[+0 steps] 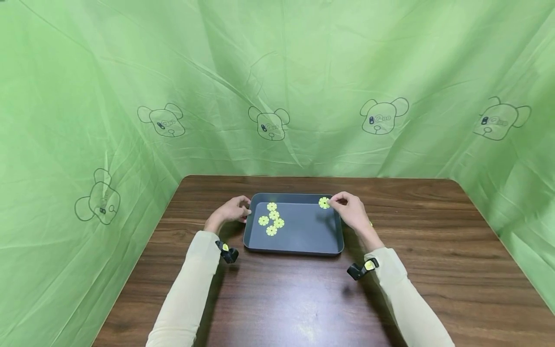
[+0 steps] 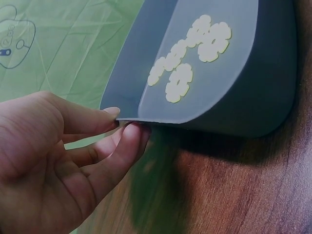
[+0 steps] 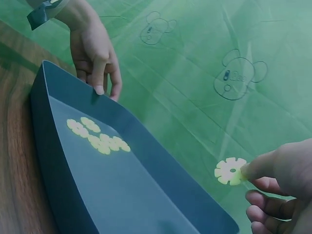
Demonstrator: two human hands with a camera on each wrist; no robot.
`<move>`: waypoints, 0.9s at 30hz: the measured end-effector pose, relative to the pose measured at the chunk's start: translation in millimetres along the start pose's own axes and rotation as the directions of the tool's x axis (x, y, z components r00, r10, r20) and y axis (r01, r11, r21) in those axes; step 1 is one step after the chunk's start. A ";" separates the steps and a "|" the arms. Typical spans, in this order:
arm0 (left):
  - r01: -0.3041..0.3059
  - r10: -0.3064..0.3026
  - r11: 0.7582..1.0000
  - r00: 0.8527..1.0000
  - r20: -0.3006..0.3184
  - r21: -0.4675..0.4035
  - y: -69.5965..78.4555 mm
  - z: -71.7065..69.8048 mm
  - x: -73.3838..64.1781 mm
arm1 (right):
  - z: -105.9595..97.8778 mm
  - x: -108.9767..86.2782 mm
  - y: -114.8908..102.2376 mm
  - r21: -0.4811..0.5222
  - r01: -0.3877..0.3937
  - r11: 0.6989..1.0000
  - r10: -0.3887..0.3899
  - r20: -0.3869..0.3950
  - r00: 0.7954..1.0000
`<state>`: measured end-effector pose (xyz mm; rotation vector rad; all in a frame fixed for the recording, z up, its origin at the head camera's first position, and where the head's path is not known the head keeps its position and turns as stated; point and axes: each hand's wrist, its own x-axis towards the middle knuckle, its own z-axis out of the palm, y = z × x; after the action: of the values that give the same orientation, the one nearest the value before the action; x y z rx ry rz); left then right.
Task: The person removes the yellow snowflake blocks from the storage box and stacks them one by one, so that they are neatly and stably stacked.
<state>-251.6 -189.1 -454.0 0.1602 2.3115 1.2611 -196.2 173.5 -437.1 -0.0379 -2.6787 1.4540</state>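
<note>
At the table's (image 1: 303,299) left: left hand (image 1: 231,211), fingers (image 2: 127,139) pinching the rim at the far left corner of the grey tray (image 1: 299,241), apparently to steady it. Tray floor, left part: four yellow flower-shaped discs (image 1: 271,219), clustered and touching. Tray's far right corner: right hand (image 1: 352,210), fingers (image 3: 253,168) clamped on a fifth disc (image 1: 323,203), held just above the rim. Behind: green curtain (image 1: 86,96) printed with bears. A small yellow speck beside the right wrist is too hidden to identify.
</note>
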 end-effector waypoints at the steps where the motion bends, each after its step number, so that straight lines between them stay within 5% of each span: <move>1: 0.000 0.000 1.000 1.000 -0.002 0.003 0.5 0.0 -0.5 | -2.6 -0.8 0.8 -0.001 -0.001 1.000 0.001 -0.003 1.000; 27: 0.004 -0.004 1.000 1.000 -0.022 0.017 -2.2 2.7 -0.4 | -52.1 -26.1 44.5 -0.066 -0.086 0.994 0.080 -0.077 0.994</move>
<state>-249.7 -188.5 -456.9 0.1486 2.3406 1.2475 -166.4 239.6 -448.0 -0.2063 -2.6962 1.3534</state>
